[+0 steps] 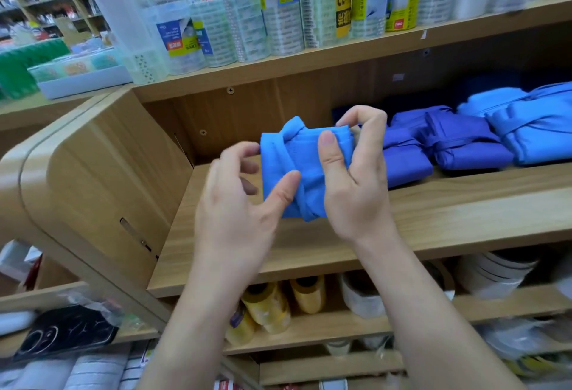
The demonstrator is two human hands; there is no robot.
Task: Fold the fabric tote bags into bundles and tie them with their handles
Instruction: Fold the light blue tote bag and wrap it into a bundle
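Nearest the camera, under the bundle, rolls of yellow tape point(269, 306) sit on a lower shelf, nothing to do with the job.

Up to the action: the left hand point(238, 204) comes in at the bundle's left, thumb laid on the lower fabric, fingers curled by the edge. It's blurred, so I can't tell whether they're clamped on cloth or only brushing it. The right hand point(356, 179) is the firm one. Its thumb is flat on the front and its fingers point(362, 117) hook over the top, clamped on the light blue bundle point(284, 154), which is held in the air just above the wooden shelf point(433, 219).

A handle point(305, 204) runs round the bundle, and the knot looks unfinished to me.

Here's the danger: the whole fold seems to depend on that right-hand clamp. If the thumb eases off while the left hand hunts for the strap, the layers could spring open. Pull the strap off-centre and it could slide off the corner.

Right of the bundle and further back, tied dark blue bags point(464, 145) and a light blue one point(538, 132) lie on the shelf. Above it all are stacks of clear tape point(278, 18).
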